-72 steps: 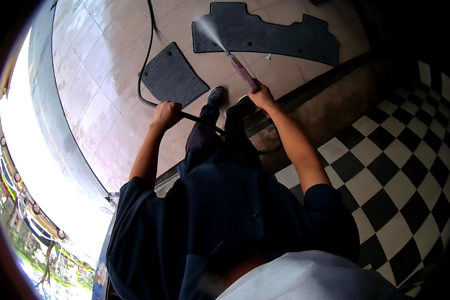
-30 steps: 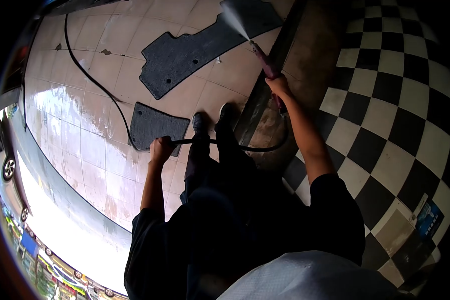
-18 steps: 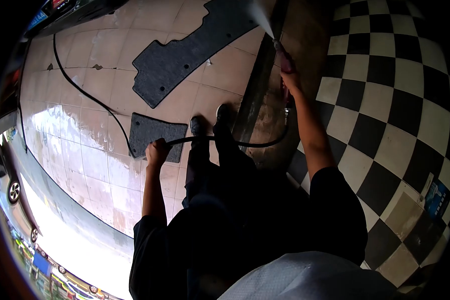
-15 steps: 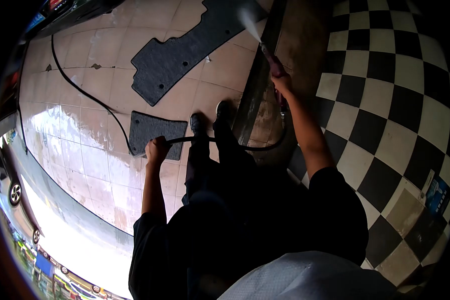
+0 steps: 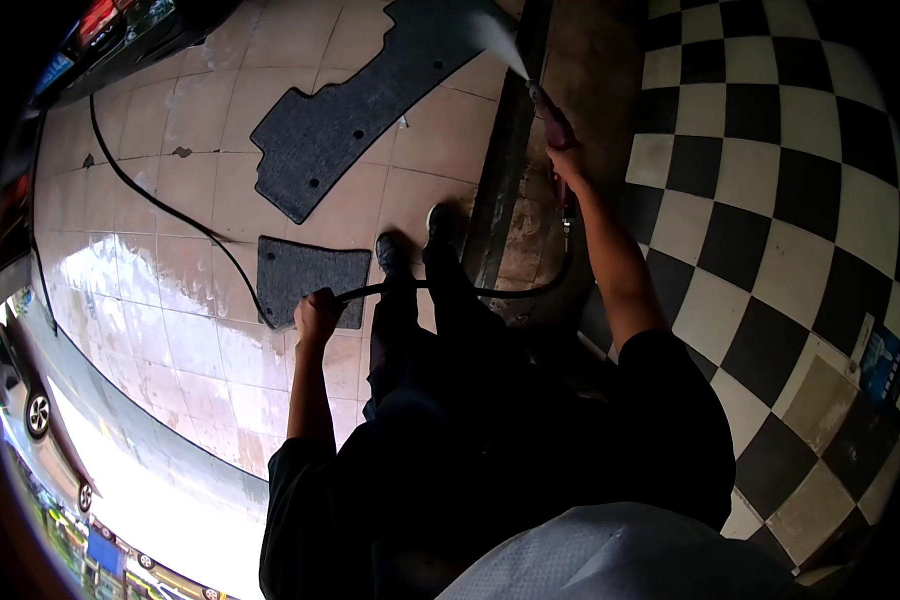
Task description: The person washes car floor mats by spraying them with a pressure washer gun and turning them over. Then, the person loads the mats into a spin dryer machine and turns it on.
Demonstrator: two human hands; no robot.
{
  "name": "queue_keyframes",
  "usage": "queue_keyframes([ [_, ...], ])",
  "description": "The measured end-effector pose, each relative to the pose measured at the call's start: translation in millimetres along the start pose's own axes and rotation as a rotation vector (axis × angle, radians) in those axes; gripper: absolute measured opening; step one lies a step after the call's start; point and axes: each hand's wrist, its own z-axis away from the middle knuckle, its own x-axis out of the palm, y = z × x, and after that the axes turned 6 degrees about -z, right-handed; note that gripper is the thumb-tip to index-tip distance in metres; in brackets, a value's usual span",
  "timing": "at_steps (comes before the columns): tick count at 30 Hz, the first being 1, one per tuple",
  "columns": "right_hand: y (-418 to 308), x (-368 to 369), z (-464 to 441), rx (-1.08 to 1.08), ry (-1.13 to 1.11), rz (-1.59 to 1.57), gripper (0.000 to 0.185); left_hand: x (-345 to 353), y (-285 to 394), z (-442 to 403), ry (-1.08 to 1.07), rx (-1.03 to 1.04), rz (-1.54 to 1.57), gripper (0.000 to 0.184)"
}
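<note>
Clearly, in the head view, two hands are at work, each closed on one thing. The right hand (image 5: 563,162) is wrapped around the grip of one spray gun (image 5: 553,122), whose nozzle points at the upper end of the long mat (image 5: 355,105). One white fan of spray (image 5: 500,45) leaves the nozzle and spreads over that end. The left hand (image 5: 316,316), below the long mat in the view, is clenched around one black hose (image 5: 370,290), which crosses in front of the legs and curves up to the gun's rear end.

Two dark mats lie flat on the tiled floor (image 5: 190,200). Three round holes can be counted along the long mat; its top is cut off by the frame. The small mat (image 5: 315,280) is below the long mat, apart from it, and partly hidden by the left hand and hose.

Two shoes (image 5: 392,250) stand below and to the right of the long mat. One pale scrap (image 5: 403,122) lies just beside its right edge. Farther right of it, past a dark ledge (image 5: 510,130), is a black-and-white checkered floor (image 5: 750,200), with one blue packet (image 5: 880,365) low on it. One dark car (image 5: 140,40) shows up to its left.
</note>
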Motion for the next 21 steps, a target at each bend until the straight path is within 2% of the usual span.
queue_keyframes([
  [2,-5,-25,-16,-0.009,-0.036,-0.131,0.027,-4,7,-11,0.032,0.011,0.008,0.025],
  [6,-15,-34,-9,0.005,-0.039,-0.148,0.025,-11,16,-19,0.038,0.015,-0.007,0.027],
  [12,5,50,65,0.080,-0.320,0.158,0.026,-3,8,6,-0.048,-0.054,0.018,0.020],
  [14,47,96,73,-0.078,-0.368,0.307,0.030,-1,1,17,-0.047,-0.057,0.021,0.019],
  [16,17,121,124,-0.055,-0.471,0.379,0.036,3,-7,27,-0.069,-0.052,0.010,0.019],
  [18,12,149,154,-0.265,-0.570,0.385,0.038,7,-17,35,-0.110,-0.041,-0.010,0.020],
  [20,-7,167,187,-0.542,-0.661,0.242,0.040,8,-21,42,-0.122,-0.049,-0.018,0.020],
  [21,-26,171,202,-0.497,-0.749,0.274,0.041,8,-22,46,-0.127,-0.050,-0.020,0.020],
])
